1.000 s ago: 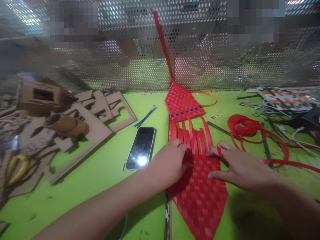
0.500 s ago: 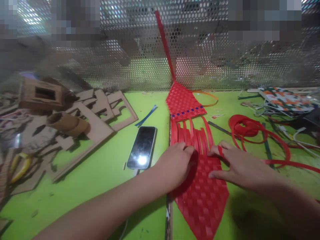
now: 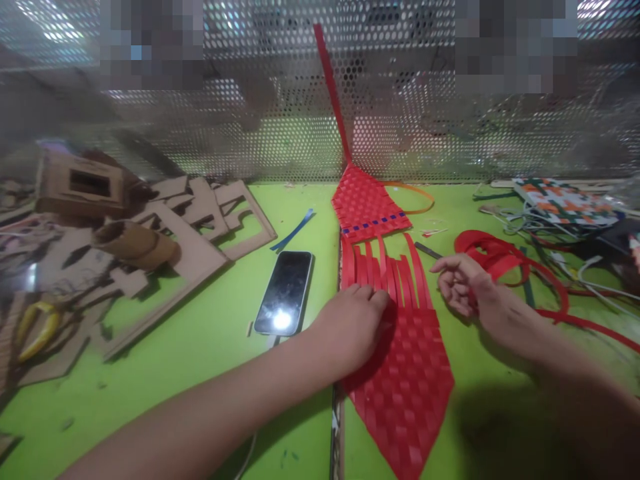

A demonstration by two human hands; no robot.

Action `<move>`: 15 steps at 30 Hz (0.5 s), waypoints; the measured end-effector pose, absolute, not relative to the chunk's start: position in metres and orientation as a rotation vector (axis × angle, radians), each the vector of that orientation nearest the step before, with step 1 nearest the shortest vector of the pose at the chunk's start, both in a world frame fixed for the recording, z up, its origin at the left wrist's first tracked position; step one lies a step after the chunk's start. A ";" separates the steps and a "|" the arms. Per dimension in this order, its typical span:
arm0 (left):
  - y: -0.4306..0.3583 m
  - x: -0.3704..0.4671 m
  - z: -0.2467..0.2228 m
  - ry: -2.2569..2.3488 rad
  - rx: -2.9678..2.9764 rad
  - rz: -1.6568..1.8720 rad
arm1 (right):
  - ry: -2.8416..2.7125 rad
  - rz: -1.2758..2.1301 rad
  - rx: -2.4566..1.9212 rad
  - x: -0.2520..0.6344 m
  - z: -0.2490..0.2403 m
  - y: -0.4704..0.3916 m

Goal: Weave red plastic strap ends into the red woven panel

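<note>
A flat piece woven from red plastic strips [image 3: 410, 373] lies before me, its near end tapering to a point. My left hand [image 3: 353, 327] rests on its upper left part, fingers bent down onto the weave; the fingertips are partly hidden. Long unwoven strips [image 3: 407, 273] run from it up to a second red woven part [image 3: 367, 200] with a row of blue squares. My right hand [image 3: 465, 287] hovers right of the strips, index finger stretched and the others loosely curled, with nothing visible in it. Close by it lie a coil of red strip [image 3: 473, 241] and a thin dark tool [image 3: 427, 251].
A phone [image 3: 284, 290] with a cable lies left of the weave, near a short blue strip [image 3: 295, 230]. Cardboard pieces [image 3: 193, 247] and yellow-handled scissors [image 3: 37, 330] fill the left side. At right are cables and a multicoloured woven piece [image 3: 567, 200]. A perforated metal screen [image 3: 280, 147] stands behind.
My right hand has come off the weave's right edge and moved right, toward the red coil, which has shifted slightly. My left hand stays in place on the weave.
</note>
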State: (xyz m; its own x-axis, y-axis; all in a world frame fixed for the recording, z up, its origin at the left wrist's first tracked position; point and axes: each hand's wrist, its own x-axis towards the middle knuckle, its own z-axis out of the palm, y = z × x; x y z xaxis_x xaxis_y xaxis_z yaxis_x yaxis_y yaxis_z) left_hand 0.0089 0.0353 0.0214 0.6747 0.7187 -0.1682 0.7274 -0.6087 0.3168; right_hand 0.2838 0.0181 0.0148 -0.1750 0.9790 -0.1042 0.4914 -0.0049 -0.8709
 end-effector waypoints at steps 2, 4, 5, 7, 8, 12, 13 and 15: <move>0.035 0.009 0.023 1.133 2.550 -0.049 | -1.562 1.290 -1.438 0.282 0.012 0.019; 0.035 0.009 0.023 1.127 2.560 -0.049 | -1.469 1.379 -1.414 0.280 0.011 0.020; 0.035 0.009 0.024 1.127 2.565 -0.040 | -1.452 1.390 -1.426 0.280 0.012 0.020; 0.034 0.010 0.024 1.133 2.586 -0.026 | -1.515 1.346 -1.500 0.282 0.016 0.021; 0.034 0.010 0.024 1.136 2.602 -0.026 | -1.603 1.293 -1.551 0.283 0.018 0.021; 0.034 0.011 0.026 1.034 2.713 -0.016 | -1.948 1.078 -1.646 0.285 0.024 0.022; 0.033 0.011 0.026 0.969 2.754 0.009 | -1.959 1.069 -1.640 0.285 0.025 0.021; 0.032 0.011 0.027 0.827 2.831 0.069 | -1.963 1.063 -1.640 0.284 0.025 0.021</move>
State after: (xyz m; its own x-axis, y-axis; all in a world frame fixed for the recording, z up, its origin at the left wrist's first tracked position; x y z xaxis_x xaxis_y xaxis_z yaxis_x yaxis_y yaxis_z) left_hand 0.0113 0.0320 0.0267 0.8434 0.5373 -0.0090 0.5284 -0.8261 0.1957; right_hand 0.2835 0.0208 0.0254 -0.2546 0.9499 -0.1814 0.6708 0.0384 -0.7406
